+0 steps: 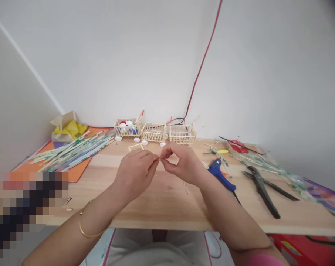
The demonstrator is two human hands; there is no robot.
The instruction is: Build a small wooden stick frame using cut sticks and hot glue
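Note:
My left hand (136, 171) and my right hand (181, 162) meet above the middle of the wooden table (167, 207). Both pinch with thumb and forefinger, fingertips almost touching. Something very thin and short sits between the pinches, too small to name. A gold bangle circles my left wrist. Behind the hands stand three small stick-built carts (155, 132) in a row by the wall; the left one holds white, red and blue caps. A small stick frame (135, 146) lies just beyond my left hand.
A pile of wrapped sticks (73, 150) lies on an orange mat at left, beside a box with yellow material (69, 127). A blue glue gun (220, 174), black pliers (263, 190), red-handled scissors (238, 146) and torn wrappers lie at right. A red-black cable runs up the wall.

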